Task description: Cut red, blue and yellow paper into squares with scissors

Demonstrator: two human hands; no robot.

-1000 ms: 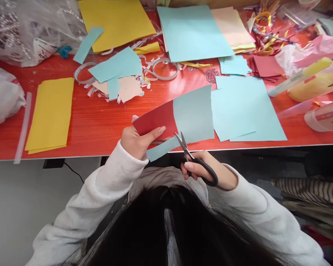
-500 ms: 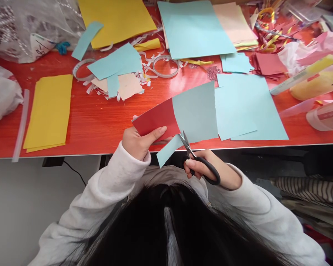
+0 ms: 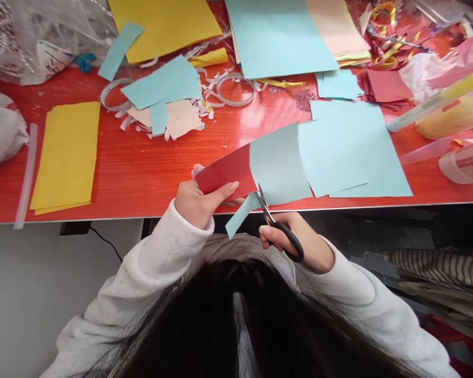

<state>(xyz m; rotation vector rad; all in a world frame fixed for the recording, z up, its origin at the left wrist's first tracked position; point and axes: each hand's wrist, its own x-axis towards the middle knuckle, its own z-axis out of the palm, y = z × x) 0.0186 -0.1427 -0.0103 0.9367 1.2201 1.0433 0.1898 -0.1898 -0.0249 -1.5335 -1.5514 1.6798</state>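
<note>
Red tabletop point(image 3: 142, 168), pale blue sheets point(image 3: 358, 152), yellow paper stack point(image 3: 68, 157), striped cloth point(image 3: 441, 268)

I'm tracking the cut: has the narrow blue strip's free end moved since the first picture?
Yes: the free end has swung right and farther below the table's front edge.

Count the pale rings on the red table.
2: left ring beside the blue scraps, right ring by the near-left corner of the large blue sheet. More may be hidden.
</note>
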